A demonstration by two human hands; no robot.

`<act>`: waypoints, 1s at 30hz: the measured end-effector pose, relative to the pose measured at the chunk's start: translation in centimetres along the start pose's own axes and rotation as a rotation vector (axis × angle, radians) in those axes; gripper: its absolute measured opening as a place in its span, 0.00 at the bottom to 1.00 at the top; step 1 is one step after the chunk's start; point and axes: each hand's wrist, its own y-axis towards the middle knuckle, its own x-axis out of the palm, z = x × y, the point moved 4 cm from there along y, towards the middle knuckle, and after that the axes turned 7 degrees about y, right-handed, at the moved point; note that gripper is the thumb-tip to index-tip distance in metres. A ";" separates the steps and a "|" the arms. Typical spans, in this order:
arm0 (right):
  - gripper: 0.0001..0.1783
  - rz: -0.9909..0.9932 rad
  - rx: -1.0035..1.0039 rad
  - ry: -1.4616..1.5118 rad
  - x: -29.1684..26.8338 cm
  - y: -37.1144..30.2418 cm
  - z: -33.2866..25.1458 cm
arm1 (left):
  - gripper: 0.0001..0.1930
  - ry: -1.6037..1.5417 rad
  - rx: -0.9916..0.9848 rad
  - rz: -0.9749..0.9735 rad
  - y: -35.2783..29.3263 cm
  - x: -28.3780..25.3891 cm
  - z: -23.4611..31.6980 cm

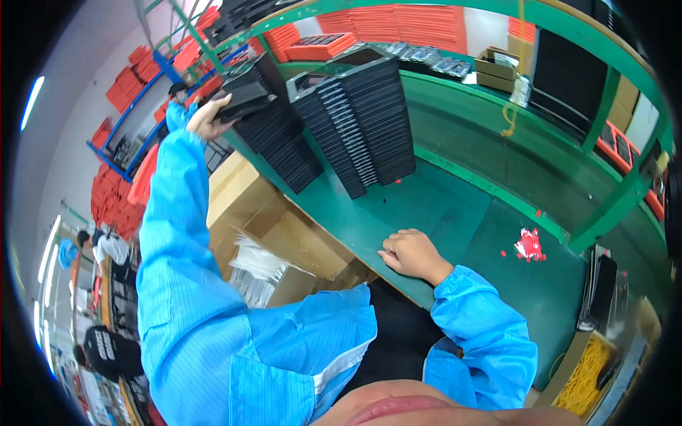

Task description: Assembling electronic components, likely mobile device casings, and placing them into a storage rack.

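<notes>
My left arm reaches far out to the upper left. There my left hand [209, 118] is closed on the edge of a black plastic tray [245, 101], at the top of a tall stack of black trays [280, 145]. Whether that tray is lifted off the stack cannot be told. Just right of it stands a second stack of black trays [359, 121], with a pale stripe of edges down its side. My right hand [413, 255] rests on the green tabletop [455, 213], fingers curled in, with nothing visible in them.
An open cardboard box [298, 238] with clear bags [259, 266] sits below the table's left edge. Red and white scraps [529, 245] lie on the right. A box of yellow bands [590, 373] stands at the lower right. Green shelf framing [490, 188] runs behind. Other people are at left.
</notes>
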 end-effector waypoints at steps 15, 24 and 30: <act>0.16 -0.060 0.043 0.015 -0.4 0.3 -0.6 | 0.22 0.079 0.133 -0.636 -6.9 13.0 7.2; 0.19 -0.008 0.035 0.080 0.1 0.2 -0.3 | 0.21 0.324 0.128 -0.762 -1.6 19.7 5.9; 0.18 -0.021 0.070 0.123 -0.2 0.3 -0.2 | 0.21 0.423 0.228 -0.922 2.7 19.5 5.6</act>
